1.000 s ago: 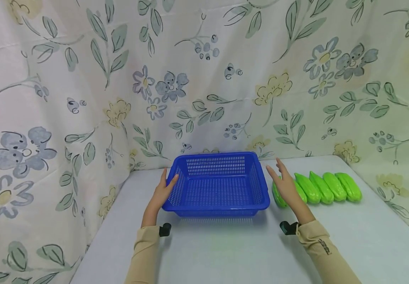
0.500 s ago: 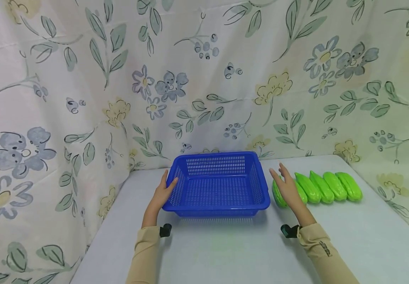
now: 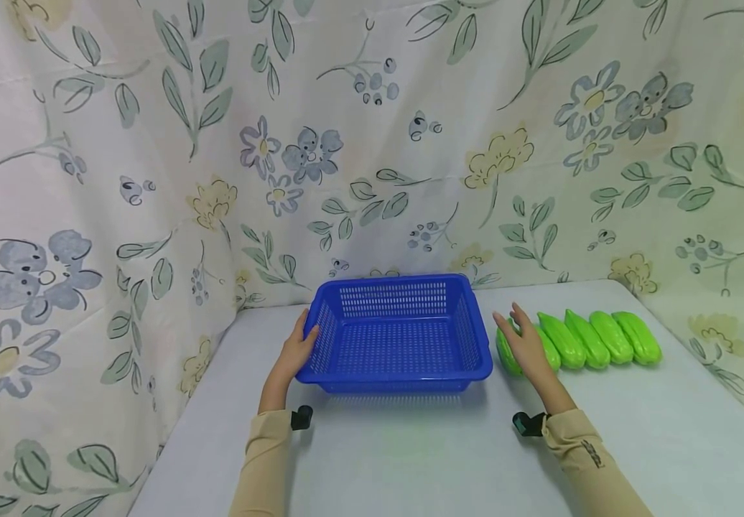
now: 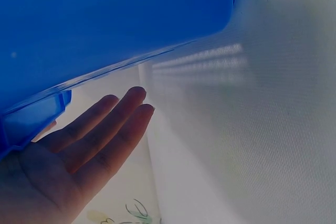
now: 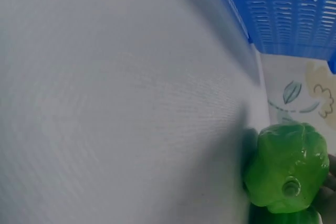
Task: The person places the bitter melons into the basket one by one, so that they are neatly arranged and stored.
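Observation:
A blue plastic basket with slotted sides stands on the white table. My left hand is at its left rim, the thumb over the rim. In the left wrist view, the other fingers extend straight below the rim outside, apart from the wall. My right hand is right of the basket, over the left end of a row of bright green, glossy, ridged gourd-like vegetables. Its thumb and fingers are spread about the leftmost green vegetable. In the right wrist view only bits of fingers show behind it; contact cannot be told.
Several more green vegetables lie side by side to the right. Floral cloth hangs behind and beside the table. A dark wrist camera sits at the right cuff, another at the left.
My left thumb has come in onto the basket's left rim. The right hand has shifted slightly right and down toward the leftmost green vegetable. The basket and the row look still.

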`<state>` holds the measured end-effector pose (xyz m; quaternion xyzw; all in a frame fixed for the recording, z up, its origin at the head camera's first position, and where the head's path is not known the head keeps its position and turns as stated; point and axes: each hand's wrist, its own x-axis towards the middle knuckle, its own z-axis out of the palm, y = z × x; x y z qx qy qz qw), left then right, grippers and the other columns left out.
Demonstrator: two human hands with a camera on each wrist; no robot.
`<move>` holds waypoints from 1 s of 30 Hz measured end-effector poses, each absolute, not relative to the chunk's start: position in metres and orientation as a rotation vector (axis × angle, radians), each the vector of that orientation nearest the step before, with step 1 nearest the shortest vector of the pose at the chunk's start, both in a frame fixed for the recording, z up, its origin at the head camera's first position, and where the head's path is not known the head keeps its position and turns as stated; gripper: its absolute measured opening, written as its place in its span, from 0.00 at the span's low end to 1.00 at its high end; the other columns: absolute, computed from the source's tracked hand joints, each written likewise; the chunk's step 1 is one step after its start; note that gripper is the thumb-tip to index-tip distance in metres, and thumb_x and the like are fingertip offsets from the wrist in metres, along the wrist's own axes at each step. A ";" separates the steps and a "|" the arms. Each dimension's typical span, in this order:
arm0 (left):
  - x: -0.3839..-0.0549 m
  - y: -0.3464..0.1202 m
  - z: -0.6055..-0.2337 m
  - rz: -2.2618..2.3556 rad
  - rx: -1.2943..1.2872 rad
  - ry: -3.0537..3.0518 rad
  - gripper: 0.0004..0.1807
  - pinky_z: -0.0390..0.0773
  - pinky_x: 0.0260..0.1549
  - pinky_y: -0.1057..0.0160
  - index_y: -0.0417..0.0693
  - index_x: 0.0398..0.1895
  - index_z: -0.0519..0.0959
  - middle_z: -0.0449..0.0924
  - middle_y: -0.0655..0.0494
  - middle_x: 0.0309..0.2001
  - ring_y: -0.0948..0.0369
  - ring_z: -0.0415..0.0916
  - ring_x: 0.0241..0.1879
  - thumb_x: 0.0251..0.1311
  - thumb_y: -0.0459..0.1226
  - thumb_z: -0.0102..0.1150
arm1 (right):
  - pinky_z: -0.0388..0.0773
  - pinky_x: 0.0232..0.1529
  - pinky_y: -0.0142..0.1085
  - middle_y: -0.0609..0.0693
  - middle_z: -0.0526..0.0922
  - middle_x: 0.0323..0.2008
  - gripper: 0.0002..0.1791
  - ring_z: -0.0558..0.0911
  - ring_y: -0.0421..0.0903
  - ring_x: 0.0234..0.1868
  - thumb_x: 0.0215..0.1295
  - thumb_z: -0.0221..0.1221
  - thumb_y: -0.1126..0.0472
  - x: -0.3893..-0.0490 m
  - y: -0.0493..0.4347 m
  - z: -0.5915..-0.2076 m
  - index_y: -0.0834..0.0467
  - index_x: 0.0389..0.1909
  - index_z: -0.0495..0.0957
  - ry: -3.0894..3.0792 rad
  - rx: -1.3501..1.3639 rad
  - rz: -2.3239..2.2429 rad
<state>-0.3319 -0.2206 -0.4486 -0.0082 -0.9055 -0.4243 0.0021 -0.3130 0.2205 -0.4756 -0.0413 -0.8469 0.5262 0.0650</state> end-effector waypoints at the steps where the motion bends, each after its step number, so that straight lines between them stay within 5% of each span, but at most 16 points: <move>1: -0.332 -0.220 -0.448 -1.336 -0.027 -2.841 0.34 0.54 0.68 0.32 0.45 0.79 0.39 0.46 0.33 0.76 0.33 0.47 0.74 0.77 0.47 0.35 | 0.47 0.74 0.61 0.66 0.50 0.76 0.47 0.49 0.64 0.77 0.71 0.44 0.34 -0.313 0.221 -0.476 0.57 0.78 0.38 -2.553 -0.130 1.594; 16: -0.330 -0.220 -0.446 -1.342 -0.027 -2.850 0.33 0.52 0.69 0.33 0.46 0.79 0.39 0.45 0.34 0.76 0.34 0.47 0.74 0.78 0.44 0.33 | 0.51 0.75 0.56 0.64 0.55 0.75 0.49 0.53 0.61 0.77 0.68 0.58 0.44 -0.314 0.222 -0.489 0.56 0.78 0.41 -2.498 -0.132 1.552; 30: -0.331 -0.219 -0.447 -1.357 -0.005 -2.848 0.33 0.53 0.69 0.33 0.47 0.79 0.39 0.46 0.34 0.77 0.34 0.47 0.74 0.78 0.44 0.33 | 0.50 0.76 0.55 0.66 0.54 0.75 0.48 0.51 0.63 0.77 0.68 0.60 0.51 -0.317 0.222 -0.496 0.59 0.78 0.41 -2.514 -0.109 1.567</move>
